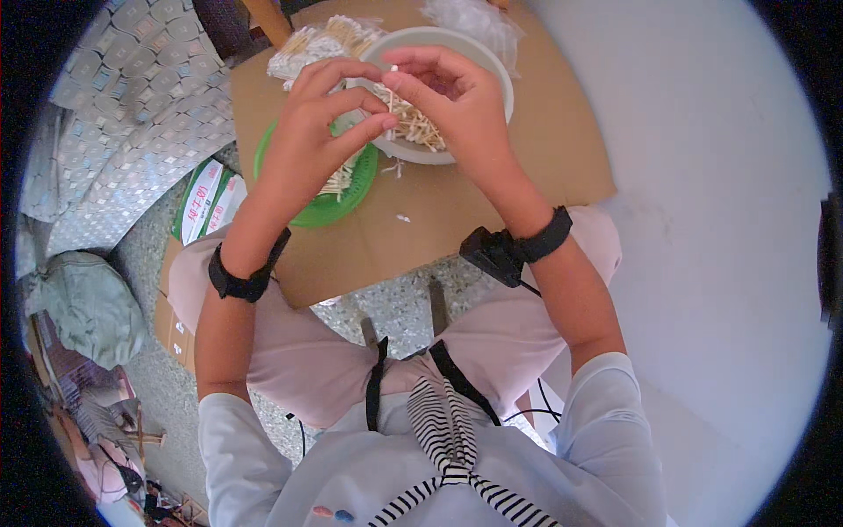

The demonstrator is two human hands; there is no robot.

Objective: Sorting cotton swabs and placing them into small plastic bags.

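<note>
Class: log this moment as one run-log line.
left hand: pinching sticks | right hand: pinching stick | below: white bowl, green plate, cardboard

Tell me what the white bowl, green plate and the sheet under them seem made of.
White bowl: likely plastic, smooth and matte. Green plate: probably plastic, bright uniform colour and a thin moulded rim. Sheet: cardboard, by its flat brown surface and cut edges.

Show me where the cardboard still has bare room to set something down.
Bare cardboard lies right of the white bowl, out to the right edge, and along the near edge below the green plate, save one stray stick. The far end is crowded: bowl, bags, and both hands over it.
</note>
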